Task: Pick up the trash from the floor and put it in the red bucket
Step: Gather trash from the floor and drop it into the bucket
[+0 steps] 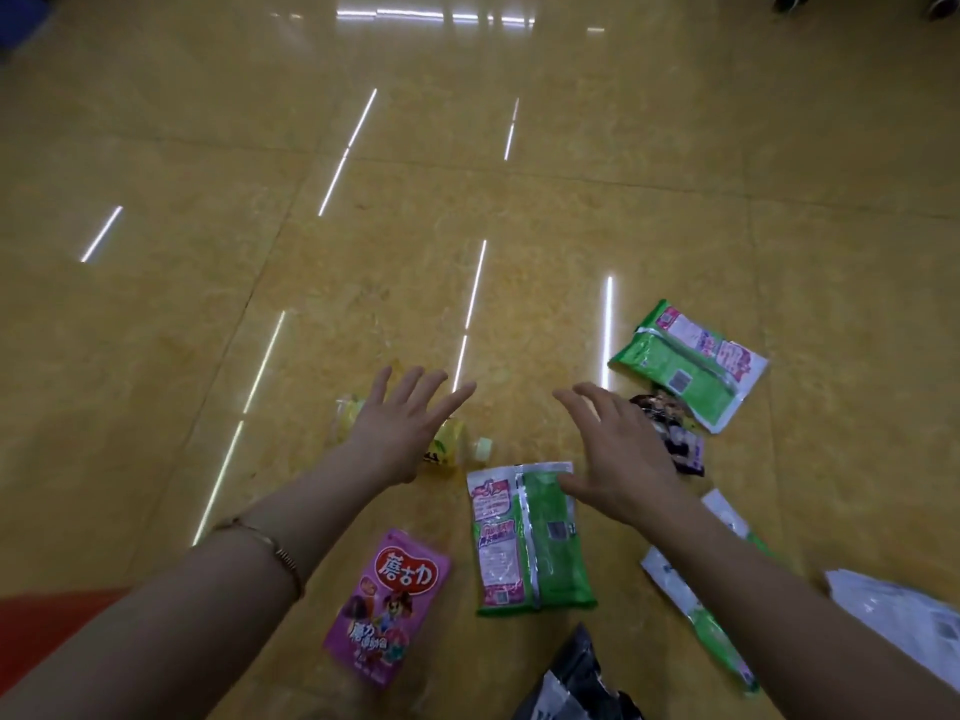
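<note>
Several pieces of trash lie on the floor (pixel 208 200); the red bucket (pixel 47 621), as I judge it, shows only as a corner at 8 o'clock; the left hand (pixel 400 433) hovers over a yellow bottle (pixel 447 446), the right hand (pixel 618 459) over a green packet (pixel 530 543) at 6 o'clock; both grips are apart and empty. Reaching step, I judge; next the fingers must close around one item.

Bright, even overhead light throws long white glare streaks across the glossy floor (pixel 467 148), shadows stay faint, both hands and the near wrappers are slightly motion-blurred, and the wide lens bends lines near the edges.
</note>
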